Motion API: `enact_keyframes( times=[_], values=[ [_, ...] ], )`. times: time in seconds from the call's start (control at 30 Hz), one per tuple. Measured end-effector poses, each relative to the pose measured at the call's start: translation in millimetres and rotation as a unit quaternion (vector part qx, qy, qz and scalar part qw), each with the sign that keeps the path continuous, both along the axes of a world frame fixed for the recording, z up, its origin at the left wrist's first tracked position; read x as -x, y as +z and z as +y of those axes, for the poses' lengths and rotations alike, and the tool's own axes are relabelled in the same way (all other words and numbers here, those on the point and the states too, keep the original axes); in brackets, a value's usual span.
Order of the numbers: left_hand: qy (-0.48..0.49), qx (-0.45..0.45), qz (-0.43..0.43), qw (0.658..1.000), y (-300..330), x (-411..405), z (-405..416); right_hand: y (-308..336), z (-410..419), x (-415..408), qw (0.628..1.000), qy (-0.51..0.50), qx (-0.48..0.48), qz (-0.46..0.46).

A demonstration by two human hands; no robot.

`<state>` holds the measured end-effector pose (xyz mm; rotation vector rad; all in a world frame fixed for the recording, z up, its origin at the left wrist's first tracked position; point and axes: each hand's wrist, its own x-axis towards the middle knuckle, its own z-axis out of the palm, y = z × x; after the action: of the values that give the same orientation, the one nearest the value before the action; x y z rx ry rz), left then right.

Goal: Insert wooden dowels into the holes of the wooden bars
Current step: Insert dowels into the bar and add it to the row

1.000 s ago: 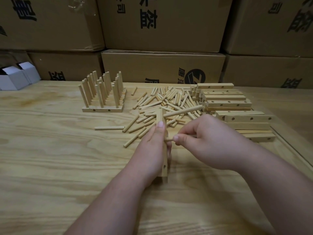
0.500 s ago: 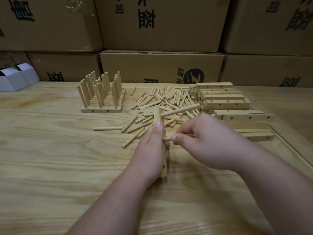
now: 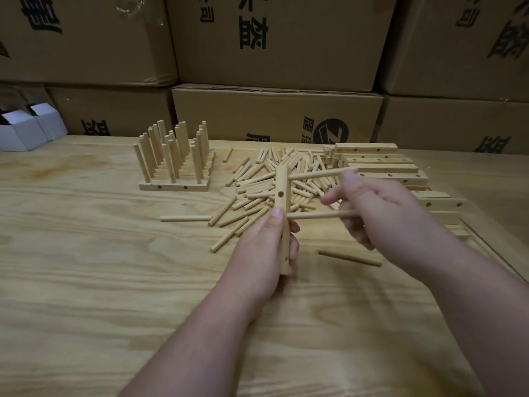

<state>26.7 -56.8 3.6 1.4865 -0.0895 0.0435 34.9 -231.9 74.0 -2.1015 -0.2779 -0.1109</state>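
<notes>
Bar (image 3: 282,213) upright in left grip (image 3: 266,247); right grip (image 3: 380,207) pinches lower dowel (image 3: 317,215), bare table (image 3: 100,267) leftward.

It looked like a storeroom or packing workshop: printed cardboard cartons (image 3: 274,38) were stacked along the far side of a plywood worktable (image 3: 86,282).

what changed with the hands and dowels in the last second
The right hand drew back to the right along the lower dowel, which now shows as a long length sticking out of the bar. A loose dowel now lies under that hand. The left hand still grips the bar upright; the upper dowel stays in.
</notes>
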Motion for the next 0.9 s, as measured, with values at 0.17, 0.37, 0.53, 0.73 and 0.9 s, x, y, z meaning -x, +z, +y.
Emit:
enact_keyframes(
  times=[0.17, 0.37, 0.53, 0.73, 0.9],
  values=[
    [0.054, 0.086, 0.040, 0.994, -2, -7, 2, -5, -10, -9, 0.986, -0.058, 0.158, 0.001],
    [0.047, 0.081, 0.042, 0.995, -3, -7, 3, -16, -7, -10, 0.888, -0.034, 0.449, 0.096],
    [0.060, 0.093, 0.044, 0.993, -3, -7, 3, -13, -7, -8, 0.911, 0.007, 0.408, 0.060],
    [0.070, 0.097, 0.034, 0.992, -5, -9, 3, 1, 0, 5, 0.966, 0.138, 0.201, 0.082],
    [0.070, 0.073, 0.026, 0.995, -8, -10, 4, -1, 6, 7, 0.965, 0.145, 0.214, 0.035]
  ],
)
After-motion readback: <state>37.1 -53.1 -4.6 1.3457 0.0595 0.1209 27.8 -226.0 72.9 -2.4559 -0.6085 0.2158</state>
